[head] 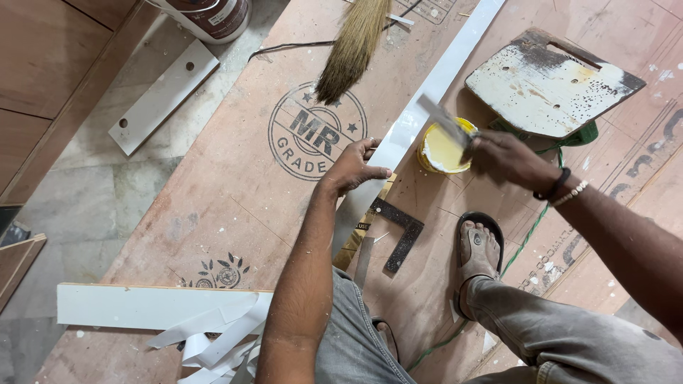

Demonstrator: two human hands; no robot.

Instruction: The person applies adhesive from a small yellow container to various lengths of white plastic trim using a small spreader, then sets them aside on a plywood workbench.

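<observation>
The white strip [420,107] lies on the plywood sheet [235,192] with its long axis running from the person's lap up and away toward the sheet's far edge, slanting to the right. The left hand [353,168] is the nearer one: its fingers press down on the strip's left edge, near its middle, pinning it flat rather than gripping it. The right hand [509,158] is clenched around a flat blade [447,122] that points up and left, its blurred tip hanging over the strip just beside the yellow glue tub [442,149]. That tub sits touching the strip's right side, between the strip and the stained white board [551,85]. A broom head [352,46] lies left of the strip, near it but apart. Below the left hand a dark metal square [400,235] rests by the strip's near end, close to the sandalled foot [478,249]. A green cord [530,231] trails past the foot. Curled white offcuts [217,338] and a white plank [142,306] lie at the sheet's near left corner, well apart from both hands
</observation>
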